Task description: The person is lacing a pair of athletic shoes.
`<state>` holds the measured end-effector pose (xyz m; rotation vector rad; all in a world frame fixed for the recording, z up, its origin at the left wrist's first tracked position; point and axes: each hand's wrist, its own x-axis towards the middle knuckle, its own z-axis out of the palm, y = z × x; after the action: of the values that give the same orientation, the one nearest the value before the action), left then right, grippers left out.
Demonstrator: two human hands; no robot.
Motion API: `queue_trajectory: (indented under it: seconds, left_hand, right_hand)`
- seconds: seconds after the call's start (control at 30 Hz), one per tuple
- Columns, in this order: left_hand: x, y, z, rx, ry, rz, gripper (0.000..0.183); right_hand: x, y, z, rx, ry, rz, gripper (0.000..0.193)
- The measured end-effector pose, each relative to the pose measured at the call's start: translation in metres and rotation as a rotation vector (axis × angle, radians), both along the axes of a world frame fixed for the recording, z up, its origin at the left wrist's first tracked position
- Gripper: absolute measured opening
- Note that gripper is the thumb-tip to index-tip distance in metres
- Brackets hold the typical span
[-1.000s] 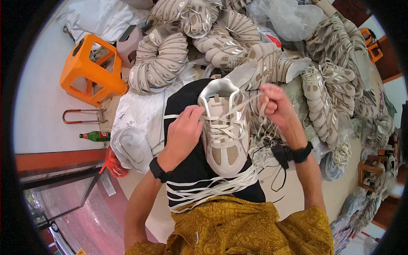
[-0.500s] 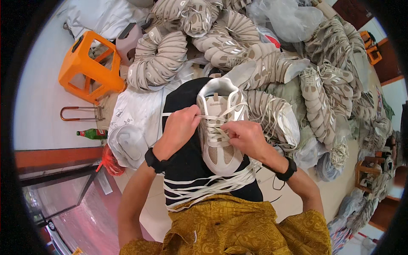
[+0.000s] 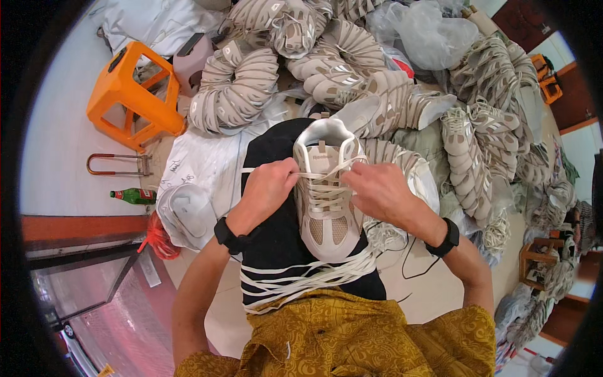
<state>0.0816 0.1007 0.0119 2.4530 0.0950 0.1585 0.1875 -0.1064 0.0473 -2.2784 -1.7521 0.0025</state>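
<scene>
Coiled stacks of beige sneakers [image 3: 233, 100] crowd the upper frame. At centre, a beige-and-tan mesh sneaker [image 3: 329, 242] rests on black cloth [image 3: 270, 147]. The left hand [image 3: 265, 190] pinches its flat cream lace [image 3: 326, 192]; the right hand [image 3: 388, 193] bunches opposite, grip hidden. Uneven tugging might twist the lace.

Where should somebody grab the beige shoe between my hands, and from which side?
Probably by the heel collar, from the far side, opposite your body. The shoe points its toe toward you, and the collar's open rim offers an edge to pinch, while your left hand and right hand crowd the laces.
</scene>
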Motion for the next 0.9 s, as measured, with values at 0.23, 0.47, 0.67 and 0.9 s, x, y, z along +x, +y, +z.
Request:
queue_trajectory:
  seconds: [0.23,0.47,0.67,0.9]
  left_hand:
    - [-0.007,0.014,0.002,0.028,-0.049,-0.035,0.009]
    - [-0.038,0.095,0.019,0.242,0.071,0.21,0.015]
    - [-0.042,0.107,-0.002,0.429,0.039,0.147,0.01]
    - [-0.008,0.041,0.031,0.229,-0.239,0.145,0.016]
  right_hand:
    - [0.015,0.0,-0.009,-0.098,0.986,-0.093,0.016]
    - [0.032,0.0,-0.04,0.239,0.488,0.131,0.01]
    - [0.041,-0.022,-0.055,0.23,0.859,-0.572,0.023]
    - [0.043,-0.014,-0.075,0.048,0.461,-0.519,0.037]
